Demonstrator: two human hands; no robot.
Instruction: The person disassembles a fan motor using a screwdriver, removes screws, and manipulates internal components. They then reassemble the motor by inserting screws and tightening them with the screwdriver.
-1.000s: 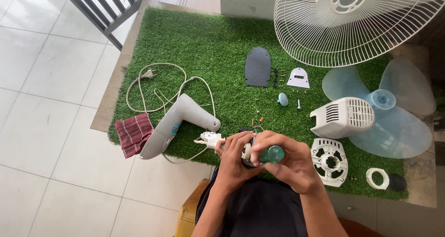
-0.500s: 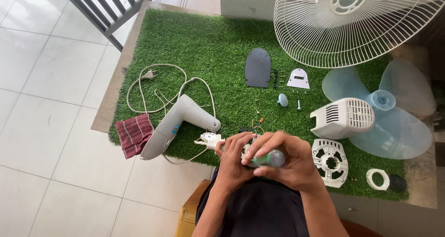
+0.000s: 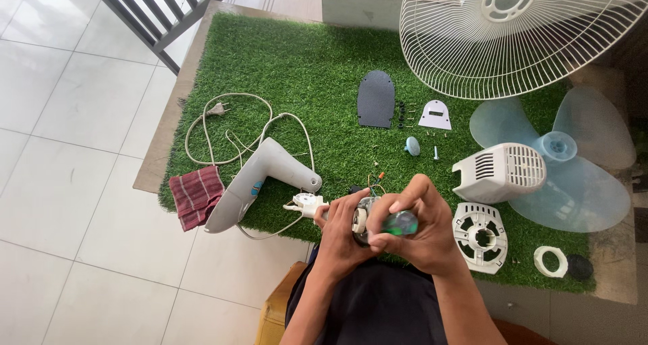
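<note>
My right hand (image 3: 422,234) has shifted slightly over the motor (image 3: 362,218), gripping a green-handled screwdriver (image 3: 399,223); my left hand (image 3: 341,237) clasps the motor beside it.

Single head view, steeply downward, near the hands (image 3: 385,234), over green mat (image 3: 304,68)

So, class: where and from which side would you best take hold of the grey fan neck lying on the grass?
Probably grip the fan neck around its long, straight lower shaft, coming from above. The cord loops by its bent upper end, and the red cloth sits beside its foot.
</note>
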